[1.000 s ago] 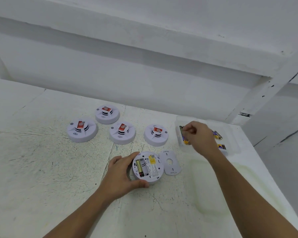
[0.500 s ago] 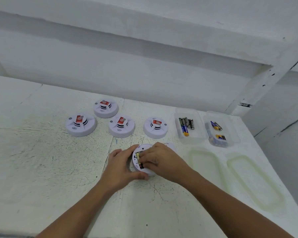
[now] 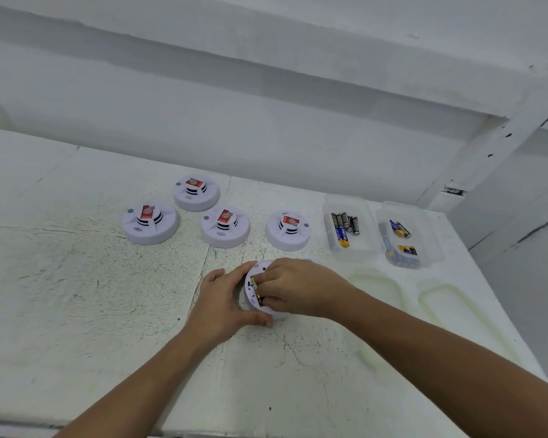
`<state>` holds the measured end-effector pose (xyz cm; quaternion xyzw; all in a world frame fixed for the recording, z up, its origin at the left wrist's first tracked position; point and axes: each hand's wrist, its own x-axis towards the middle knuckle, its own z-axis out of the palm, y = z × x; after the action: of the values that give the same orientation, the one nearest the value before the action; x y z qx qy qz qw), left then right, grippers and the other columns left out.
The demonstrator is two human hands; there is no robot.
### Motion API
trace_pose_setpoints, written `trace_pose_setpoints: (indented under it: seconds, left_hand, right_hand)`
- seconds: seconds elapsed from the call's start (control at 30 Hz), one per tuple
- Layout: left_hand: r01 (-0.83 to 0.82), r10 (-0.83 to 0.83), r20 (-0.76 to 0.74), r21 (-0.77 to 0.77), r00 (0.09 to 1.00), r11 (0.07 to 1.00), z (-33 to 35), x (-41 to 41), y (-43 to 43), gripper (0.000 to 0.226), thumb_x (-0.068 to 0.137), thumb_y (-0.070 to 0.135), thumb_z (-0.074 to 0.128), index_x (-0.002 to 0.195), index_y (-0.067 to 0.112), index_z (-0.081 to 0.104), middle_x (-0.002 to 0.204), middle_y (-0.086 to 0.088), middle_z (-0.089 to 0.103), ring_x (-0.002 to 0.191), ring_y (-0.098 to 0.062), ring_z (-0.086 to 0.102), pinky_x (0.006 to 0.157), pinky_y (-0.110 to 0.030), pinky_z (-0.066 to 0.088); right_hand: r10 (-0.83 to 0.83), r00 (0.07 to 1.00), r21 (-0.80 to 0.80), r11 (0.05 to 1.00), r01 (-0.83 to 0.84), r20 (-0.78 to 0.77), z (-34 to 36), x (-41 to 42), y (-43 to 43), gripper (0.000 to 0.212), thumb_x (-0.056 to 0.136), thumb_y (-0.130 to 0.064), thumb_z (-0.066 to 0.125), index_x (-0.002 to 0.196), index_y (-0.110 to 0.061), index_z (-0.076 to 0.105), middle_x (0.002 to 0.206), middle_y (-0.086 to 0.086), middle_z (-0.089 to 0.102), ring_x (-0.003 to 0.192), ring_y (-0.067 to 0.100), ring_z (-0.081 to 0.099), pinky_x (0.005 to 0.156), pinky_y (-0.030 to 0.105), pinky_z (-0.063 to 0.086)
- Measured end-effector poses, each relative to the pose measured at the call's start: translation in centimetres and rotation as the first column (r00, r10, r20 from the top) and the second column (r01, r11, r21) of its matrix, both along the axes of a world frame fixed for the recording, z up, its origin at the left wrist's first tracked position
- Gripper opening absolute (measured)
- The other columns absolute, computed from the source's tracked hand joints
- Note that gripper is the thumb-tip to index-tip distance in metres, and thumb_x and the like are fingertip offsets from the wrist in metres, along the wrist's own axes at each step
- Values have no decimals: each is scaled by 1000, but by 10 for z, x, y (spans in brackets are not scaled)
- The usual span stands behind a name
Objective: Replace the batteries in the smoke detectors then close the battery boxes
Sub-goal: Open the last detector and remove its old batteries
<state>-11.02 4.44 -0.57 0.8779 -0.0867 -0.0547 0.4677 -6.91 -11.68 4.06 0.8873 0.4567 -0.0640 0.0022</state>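
Head view: gripping round white plastic smoke detector (image 3: 250, 295), upturned on scuffed white worktop (image 3: 108, 311), with left hand (image 3: 225, 301); pinching black-and-gold cylindrical battery (image 3: 260, 299) into its open compartment (image 3: 253, 284) with right hand (image 3: 298, 289). Risking reversed polarity or spring ejection by pressing off-axis, sliding by loosening the grip.

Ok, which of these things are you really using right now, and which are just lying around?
In the job right now:
open smoke detector, gripped by the left hand
battery, pinched by fingers of the right hand
two battery boxes

Just lying by for now:
four closed detectors
two box lids
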Motion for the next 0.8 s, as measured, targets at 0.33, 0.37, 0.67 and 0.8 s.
trace_pose_setpoints:
  seconds: [0.33,0.37,0.67,0.8]
  left_hand:
    - [-3,5,76,-22,997,1000,-6,3,0,104,41,51,88,134,29,47,101,40,47,100,42,16,99,-15,16]
    - [1,0,71,-19,997,1000,-7,4,0,105,39,56,83,134,29,47,101,40,48,102,40,19,102,-16,16]
    - [8,-8,70,-2,997,1000,-14,7,1,109,38,66,79,136,33,44,101,39,51,107,34,27,111,-24,15]
    - [22,-23,70,2,997,1000,-16,8,2,106,38,73,67,135,37,43,100,38,54,107,30,32,108,-19,14]
  right_hand:
    - [73,997,62,995,-74,24,-20,7,-5,19,82,-17,52,70,-8,64,69,4,65,68,26,55,60,42,54]
    - [81,996,60,995,-83,26,-21,8,-5,18,82,-17,53,71,-7,64,70,5,66,69,27,55,59,42,54]
    - [197,972,111,971,-211,128,-24,11,-10,11,73,-12,73,73,-5,64,74,10,67,72,30,60,47,34,52]
    - [211,966,118,966,-230,151,-20,9,-10,17,66,-10,79,72,-6,63,75,11,66,71,31,62,42,31,50]
